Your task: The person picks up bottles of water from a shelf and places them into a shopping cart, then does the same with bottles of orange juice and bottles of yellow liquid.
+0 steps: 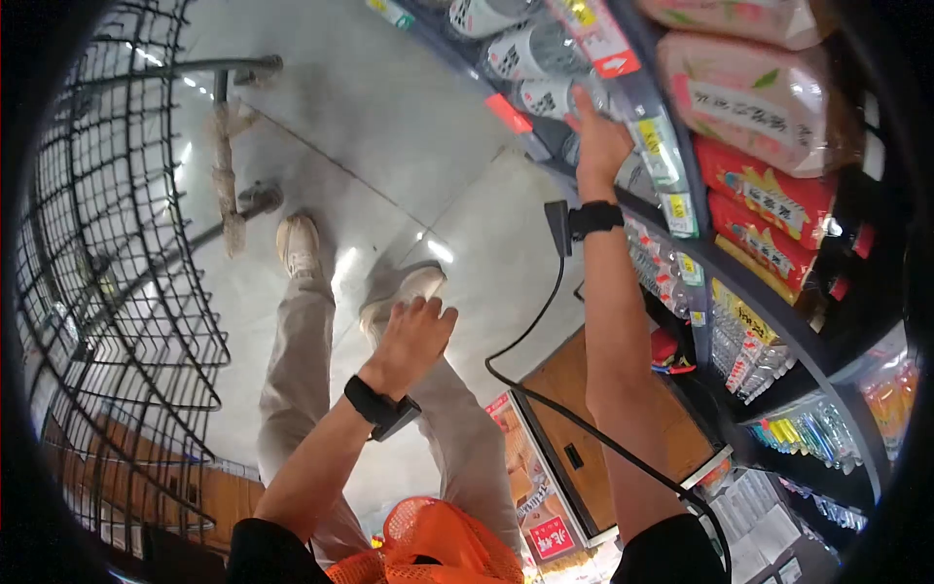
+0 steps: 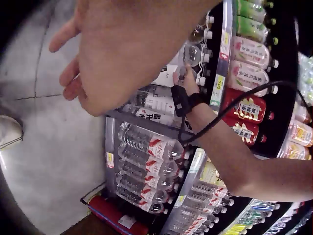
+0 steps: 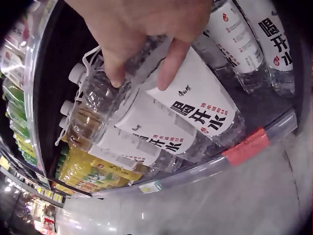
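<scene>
My right hand (image 1: 600,146) reaches in at the shelf and grips a large clear water bottle (image 3: 203,100) with a white label and black lettering. In the right wrist view the thumb and a finger lie over its upper part; the other fingers are hidden. Similar bottles (image 3: 161,132) lean close beside it on the same shelf. My left hand (image 1: 413,341) hangs in front of the legs, fingers loosely bent and holding nothing. Seen from the left wrist, that hand (image 2: 124,54) is apart from the bottles.
A black wire cart (image 1: 126,292) stands at the left. Tiered shelves hold pink-labelled bottles (image 1: 749,102), red packs (image 1: 769,195) and smaller water bottles (image 2: 146,166). A black cable (image 1: 545,394) runs from the right wrist past the forearm. Near the feet is a wooden cabinet (image 1: 603,419).
</scene>
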Tool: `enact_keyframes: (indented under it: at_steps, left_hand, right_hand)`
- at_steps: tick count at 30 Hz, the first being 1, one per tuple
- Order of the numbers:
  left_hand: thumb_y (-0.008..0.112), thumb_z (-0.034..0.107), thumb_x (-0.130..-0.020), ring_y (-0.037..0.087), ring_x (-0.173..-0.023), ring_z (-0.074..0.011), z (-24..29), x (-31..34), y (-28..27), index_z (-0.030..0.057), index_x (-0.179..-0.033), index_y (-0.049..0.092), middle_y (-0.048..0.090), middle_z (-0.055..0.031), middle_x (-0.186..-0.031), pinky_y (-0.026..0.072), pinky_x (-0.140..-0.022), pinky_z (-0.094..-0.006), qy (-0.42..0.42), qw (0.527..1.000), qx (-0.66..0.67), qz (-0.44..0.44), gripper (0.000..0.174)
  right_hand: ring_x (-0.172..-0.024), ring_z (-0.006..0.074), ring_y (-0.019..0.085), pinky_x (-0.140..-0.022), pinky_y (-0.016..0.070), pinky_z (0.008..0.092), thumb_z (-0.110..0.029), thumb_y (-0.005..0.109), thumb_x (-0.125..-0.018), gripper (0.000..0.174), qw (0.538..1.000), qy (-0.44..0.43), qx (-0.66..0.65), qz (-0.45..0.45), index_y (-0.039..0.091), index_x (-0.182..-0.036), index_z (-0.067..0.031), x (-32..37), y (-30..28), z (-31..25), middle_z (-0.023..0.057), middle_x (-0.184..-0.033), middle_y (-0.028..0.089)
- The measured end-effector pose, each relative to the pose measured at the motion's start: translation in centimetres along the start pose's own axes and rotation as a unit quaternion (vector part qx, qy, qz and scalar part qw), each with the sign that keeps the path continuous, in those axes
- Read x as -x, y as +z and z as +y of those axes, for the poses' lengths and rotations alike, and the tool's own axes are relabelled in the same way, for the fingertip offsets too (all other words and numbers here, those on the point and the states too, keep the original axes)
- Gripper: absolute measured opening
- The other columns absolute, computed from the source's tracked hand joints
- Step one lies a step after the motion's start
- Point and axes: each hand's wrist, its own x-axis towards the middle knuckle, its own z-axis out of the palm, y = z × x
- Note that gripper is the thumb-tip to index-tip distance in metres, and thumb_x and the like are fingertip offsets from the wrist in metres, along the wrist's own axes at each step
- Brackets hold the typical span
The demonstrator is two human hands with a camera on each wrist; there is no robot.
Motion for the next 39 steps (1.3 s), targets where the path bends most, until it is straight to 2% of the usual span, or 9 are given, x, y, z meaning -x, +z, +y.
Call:
enact_keyframes:
  at_steps: [7,9,12,15,19,23,27,34,39]
  left_hand:
    - [0.063,0.008,-0.082,0.062,-0.092,-0.0298,-0.5,2.1,-2.1,0.0051,-0.101,0.06,0.06,-0.0108,-0.092,0.051,-0.081,-0.0445,0.009,0.995,0.087,0.046,0.02]
    - [0.065,0.007,-0.08,0.062,-0.094,-0.0335,0.3,3.3,-3.9,0.0032,-0.106,0.062,0.062,-0.0131,-0.095,0.0503,-0.084,-0.0441,0.001,0.993,0.111,0.042,0.027]
    - [0.063,0.008,-0.079,0.063,-0.092,-0.0339,2.3,5.5,-6.4,0.0033,-0.106,0.063,0.062,-0.0134,-0.092,0.0507,-0.084,-0.0443,0.045,0.981,0.153,0.109,0.027]
    - [0.061,0.01,-0.076,0.064,-0.081,-0.0333,6.4,9.7,-12.0,0.0017,-0.097,0.062,0.061,-0.0145,-0.085,0.0518,-0.071,-0.0428,0.126,0.97,0.125,0.164,0.022]
    - [0.062,0.012,-0.073,0.059,-0.054,-0.0233,12.6,21.2,-27.0,0.0072,-0.074,0.049,0.053,-0.0047,-0.065,0.0462,-0.048,-0.0354,0.164,0.98,0.025,0.114,0.014]
    - [0.071,0.001,-0.064,0.06,-0.059,-0.0219,7.9,31.9,-40.8,0.0028,-0.094,0.065,0.06,-0.0084,-0.07,0.0486,-0.055,-0.0323,-0.048,0.969,-0.036,0.24,0.03]
    - [0.065,0.014,-0.089,0.063,-0.078,-0.0307,-5.9,42.2,-46.8,0.0006,-0.101,0.063,0.068,-0.0171,-0.086,0.05,-0.069,-0.0384,-0.359,0.869,-0.149,0.305,0.019]
    - [0.069,0.031,-0.087,0.061,-0.077,-0.0431,-19.2,46.8,-44.7,-0.0005,-0.081,0.062,0.065,-0.0216,-0.078,0.0458,-0.069,-0.0507,-0.361,0.87,-0.228,0.247,0.033]
    - [0.055,0.036,-0.101,0.035,-0.057,-0.0265,-15.4,49.1,-50.3,-0.0042,-0.071,0.049,0.044,-0.0196,-0.062,0.0312,-0.053,-0.0407,-0.428,0.845,0.011,0.321,0.05]
  right_hand:
    - [-0.107,0.0229,0.062,-0.086,0.0579,0.0351,-0.021,0.088,-0.074,0.078,0.95,-0.259,0.159,0.069,0.045,-0.131,0.0101,-0.5,-1.4,6.5,0.0187,-0.119,0.061]
    - [-0.121,0.023,0.055,-0.094,0.0523,0.0375,-0.024,0.084,-0.079,0.08,0.957,-0.139,0.227,0.118,0.038,-0.138,0.005,2.8,-1.6,6.7,0.0193,-0.124,0.06]
    - [-0.114,0.0252,0.059,-0.089,0.0549,0.0355,-0.02,0.081,-0.081,0.064,0.982,0.107,0.05,-0.147,0.05,-0.132,0.0039,10.4,-3.3,3.5,0.0187,-0.124,0.059]
    - [-0.073,0.0067,0.058,-0.062,0.0469,0.0236,-0.012,0.067,-0.093,0.013,0.938,0.018,0.038,-0.343,0.062,-0.1,-0.0014,19.5,-2.4,-3.4,-0.0004,-0.082,0.063]
    - [-0.069,0.0057,0.056,-0.062,0.0454,0.022,-0.011,0.062,-0.097,0.012,0.912,0.021,0.134,-0.386,0.062,-0.093,0.0005,29.9,-3.2,-15.8,-0.0009,-0.075,0.061]
    - [-0.069,0.0057,0.054,-0.063,0.045,0.0222,-0.011,0.061,-0.098,0.013,0.905,0.002,0.118,-0.408,0.061,-0.093,0.0011,35.1,-4.8,-20.3,-0.0008,-0.074,0.059]
    - [-0.071,0.0058,0.054,-0.065,0.0456,0.0225,-0.01,0.06,-0.098,0.011,0.914,0.015,0.118,-0.388,0.06,-0.095,0.0006,36.3,-7.9,-21.0,-0.0006,-0.077,0.059]
    - [-0.074,0.0072,0.057,-0.068,0.0473,0.0231,-0.011,0.06,-0.099,0.011,0.927,0.004,0.077,-0.367,0.059,-0.1,0.0001,35.9,-11.3,-19.7,0.0001,-0.083,0.061]
    - [-0.075,0.0081,0.059,-0.069,0.0487,0.0238,-0.011,0.061,-0.098,0.011,0.922,0.043,0.103,-0.371,0.06,-0.101,-0.0006,37.3,-12.8,-19.5,0.0015,-0.084,0.064]
